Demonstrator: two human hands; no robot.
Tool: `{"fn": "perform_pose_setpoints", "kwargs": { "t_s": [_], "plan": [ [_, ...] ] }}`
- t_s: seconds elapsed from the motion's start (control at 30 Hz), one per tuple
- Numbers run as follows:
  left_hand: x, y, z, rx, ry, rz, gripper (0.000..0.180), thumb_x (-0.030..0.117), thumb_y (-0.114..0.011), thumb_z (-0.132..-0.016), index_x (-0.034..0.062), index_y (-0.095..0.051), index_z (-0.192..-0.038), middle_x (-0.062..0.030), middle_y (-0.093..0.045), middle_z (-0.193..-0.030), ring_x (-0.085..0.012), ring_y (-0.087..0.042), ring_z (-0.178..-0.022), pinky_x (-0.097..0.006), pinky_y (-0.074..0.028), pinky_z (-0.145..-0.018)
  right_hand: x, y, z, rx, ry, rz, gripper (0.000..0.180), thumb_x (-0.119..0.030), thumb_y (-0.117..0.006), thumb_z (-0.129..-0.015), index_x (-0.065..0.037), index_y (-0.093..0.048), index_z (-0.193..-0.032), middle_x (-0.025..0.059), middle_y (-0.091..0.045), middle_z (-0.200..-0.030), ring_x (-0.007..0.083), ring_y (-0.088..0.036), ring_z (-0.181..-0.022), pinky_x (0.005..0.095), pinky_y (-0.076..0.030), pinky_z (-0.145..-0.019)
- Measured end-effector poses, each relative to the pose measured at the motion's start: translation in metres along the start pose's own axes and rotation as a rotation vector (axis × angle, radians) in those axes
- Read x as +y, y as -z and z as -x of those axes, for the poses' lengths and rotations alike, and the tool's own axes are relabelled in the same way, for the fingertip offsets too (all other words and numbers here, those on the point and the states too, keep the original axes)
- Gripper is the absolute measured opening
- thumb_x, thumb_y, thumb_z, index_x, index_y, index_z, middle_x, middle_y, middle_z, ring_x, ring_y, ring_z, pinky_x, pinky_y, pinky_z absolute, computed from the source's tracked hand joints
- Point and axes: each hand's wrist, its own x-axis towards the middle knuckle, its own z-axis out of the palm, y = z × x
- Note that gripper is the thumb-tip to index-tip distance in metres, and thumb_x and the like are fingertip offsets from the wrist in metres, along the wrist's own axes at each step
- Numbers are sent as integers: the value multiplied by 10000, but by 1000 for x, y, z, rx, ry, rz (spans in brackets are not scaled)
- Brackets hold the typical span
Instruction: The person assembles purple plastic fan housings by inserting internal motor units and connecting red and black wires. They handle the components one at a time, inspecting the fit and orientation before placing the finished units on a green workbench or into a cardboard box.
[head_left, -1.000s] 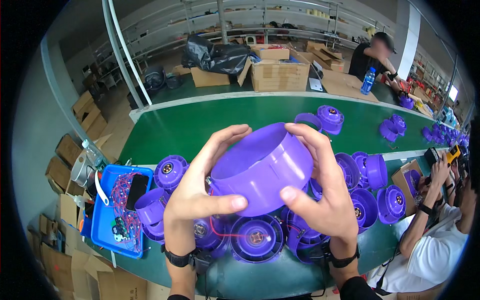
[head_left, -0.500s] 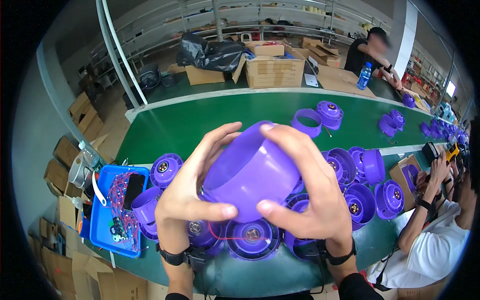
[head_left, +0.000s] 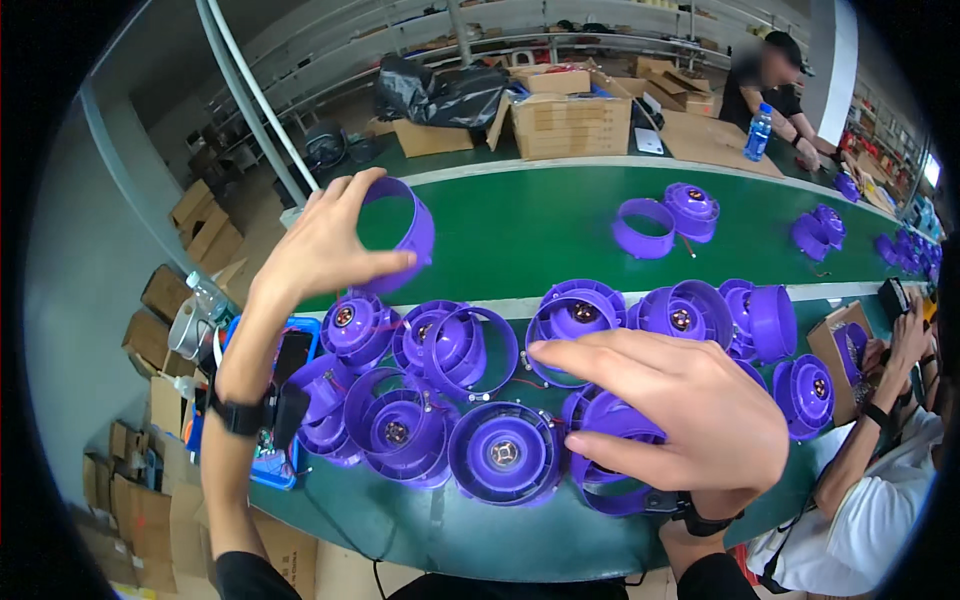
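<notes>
My left hand [head_left: 318,240] grips a purple plastic ring [head_left: 420,232] by its side, thumb on the near side, holding it over the left part of the green belt. My right hand [head_left: 690,415] holds nothing; its fingers stretch left with the thumb apart, above the purple parts. Between my hands a round purple fan housing [head_left: 504,453] with a metal centre lies face up near the bench's front edge. Left of it, another ring [head_left: 398,425] sits over a housing. Under my right hand, a further purple housing [head_left: 615,490] is partly hidden.
A blue tray [head_left: 275,470] with wires lies at the left, partly behind my left forearm. Purple housings and rings stand along the bench. On the belt are another ring [head_left: 643,230] and housing [head_left: 691,212]. A co-worker in white [head_left: 870,500] sits at right; another person is across the belt.
Both hands held the purple ring in the middle before. The left hand has carried it left and away over the belt; the right hand has let go and moved slightly right.
</notes>
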Motion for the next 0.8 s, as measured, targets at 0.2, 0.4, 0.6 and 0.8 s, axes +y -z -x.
{"fn": "perform_pose_setpoints", "kwargs": {
  "t_s": [0.2, 0.4, 0.6, 0.8],
  "plan": [
    [-88, -121, -48, -356, 150, -358, 1107, 577, -803, -627, 107, -301, -1494, -257, -395, -1417, -436, -397, -1303, -564, -434, -1011, 4, -5, 3, -49, 14, -36, 499, -270, -661, -875, -61, -549, -1314, 133, -647, -963, 327, -662, -839, 407, -553, -691],
    [-119, -171, -46, -235, 190, -337, 1029, 499, -784, -678, 168, -282, -1513, -231, -352, -1492, -434, -355, -1368, -551, -401, -1060, 0, -3, 4, -101, 14, -38, 491, -239, -645, -884, -54, -529, -1324, 131, -621, -892, 339, -652, -800, 418, -552, -707],
    [-129, -109, -14, -983, 245, -120, 1170, 659, -744, -657, 61, -231, -1523, -263, -434, -1455, -400, -463, -1316, -444, -399, -1087, 5, 5, 7, -142, -45, -41, 545, -251, -691, -859, -75, -526, -1347, 151, -656, -1059, 339, -658, -906, 399, -553, -751],
    [-129, -120, 35, -913, 265, -207, 1265, 652, -788, -594, 77, -176, -1540, -295, -341, -1494, -405, -435, -1333, -454, -388, -1094, 3, 5, 7, -132, -41, -61, 553, -242, -700, -845, -74, -530, -1343, 152, -662, -1020, 340, -654, -853, 401, -548, -724]
  ]
}}
